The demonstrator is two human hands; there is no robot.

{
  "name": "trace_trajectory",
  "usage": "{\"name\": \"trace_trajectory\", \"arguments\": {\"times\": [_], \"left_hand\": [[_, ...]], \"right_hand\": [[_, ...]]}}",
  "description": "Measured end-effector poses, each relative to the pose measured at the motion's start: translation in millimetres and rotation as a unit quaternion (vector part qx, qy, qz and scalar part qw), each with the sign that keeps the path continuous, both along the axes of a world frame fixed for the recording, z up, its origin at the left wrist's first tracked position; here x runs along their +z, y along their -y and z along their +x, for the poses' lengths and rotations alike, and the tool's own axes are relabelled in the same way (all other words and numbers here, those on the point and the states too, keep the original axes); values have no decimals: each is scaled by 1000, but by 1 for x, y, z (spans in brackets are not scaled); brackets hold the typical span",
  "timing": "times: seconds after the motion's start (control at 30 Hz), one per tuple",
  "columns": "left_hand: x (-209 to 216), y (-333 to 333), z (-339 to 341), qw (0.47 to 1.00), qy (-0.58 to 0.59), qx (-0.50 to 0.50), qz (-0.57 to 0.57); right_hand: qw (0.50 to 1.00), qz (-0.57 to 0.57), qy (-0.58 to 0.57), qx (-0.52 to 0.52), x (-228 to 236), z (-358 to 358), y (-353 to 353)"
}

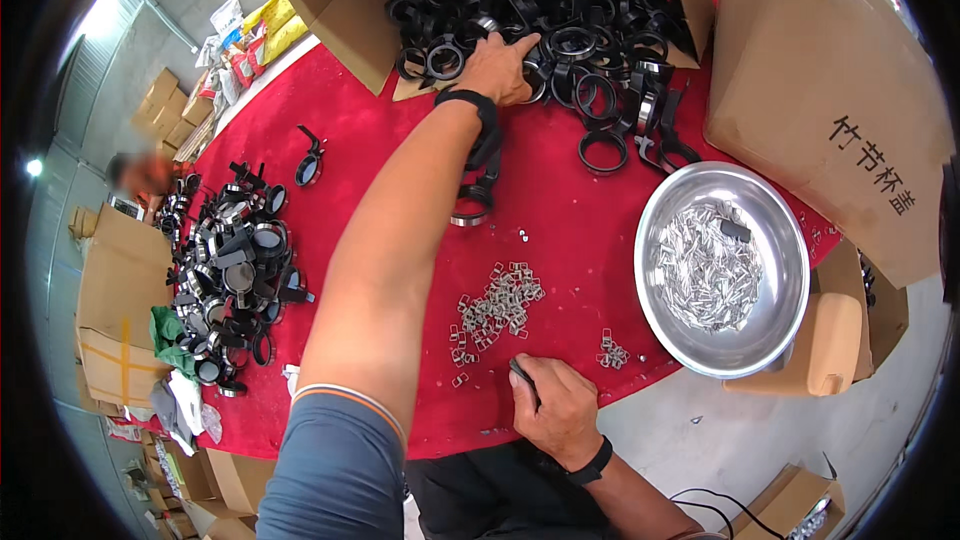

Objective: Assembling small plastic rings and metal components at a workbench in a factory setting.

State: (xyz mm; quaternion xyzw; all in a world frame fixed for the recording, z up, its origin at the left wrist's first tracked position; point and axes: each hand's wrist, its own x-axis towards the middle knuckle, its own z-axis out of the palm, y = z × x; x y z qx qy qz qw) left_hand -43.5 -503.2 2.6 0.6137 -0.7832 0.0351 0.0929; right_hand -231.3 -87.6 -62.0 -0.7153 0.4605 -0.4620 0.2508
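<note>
My left hand [498, 70] reaches to the far side of the table, its fingers spread over a heap of black ring-shaped lids [540, 0] that spills from an open carton. Below that wrist lies one black lid with a metal-edged ring [472, 205]. Near the front edge, my right hand [558, 412] is closed on a small dark piece [522, 372]; its kind I cannot make out. Just beyond this hand is a pile of small square metal wire clips [500, 305], and a smaller cluster of clips [612, 350] sits to its right.
A steel bowl [650, 325] of thin metal pins, with a dark block on them, stands at the right. Black lids with round discs [235, 270] are heaped at the left. A large carton [830, 90] rises at the right. Another person [145, 175] is beyond the left edge.
</note>
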Motion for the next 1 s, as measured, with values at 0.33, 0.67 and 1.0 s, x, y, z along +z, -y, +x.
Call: {"name": "trace_trajectory", "arguments": {"times": [0.33, 0.67, 1.0], "left_hand": [[35, -139, 44, 992, 7, -124, -13], [16, -240, 117, 997, -59, -17, 53], [19, -266, 145, 750, -602, 154, 229]], "right_hand": [[997, -34, 66, 1, 1, 0, -2], [999, -22, 50, 3, 0, 4, -7], [998, 19, 53, -20, 2, 6, -6]]}}
